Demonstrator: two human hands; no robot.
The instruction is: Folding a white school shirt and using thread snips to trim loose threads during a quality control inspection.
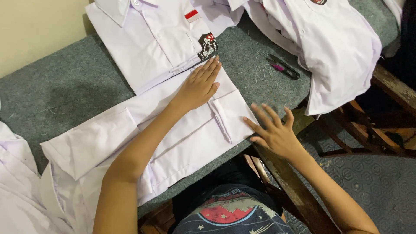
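A white shirt is laid flat across a grey felt-covered table, stretching from the lower left toward the table's near edge at the centre. Its cloth is folded in on itself, with a narrow crease seen near the right end and a sleeve cuff turned out at the left.

The left hand is pressed palm down on the upper right part of this shirt, its fingers stretched straight and held together, nothing gripped. The left forearm is laid along the shirt's length. The right hand is placed at the shirt's right edge, just where the table ends, with fingers spread wide and flat, the tips resting on the cloth; nothing is grasped here either.

Just beyond the left hand, a second white shirt is seen lying face up, touching the folded one, with a small red and white patch and a dark badge on its chest pocket. A pile of further white shirts is heaped at the upper right, hanging over the table's edge. Between the two, a pair of small thread snips with a pink and black handle is lying on the felt among loose threads. More white cloth is visible at the far left. A wooden chair frame is seen beside the table on the right.
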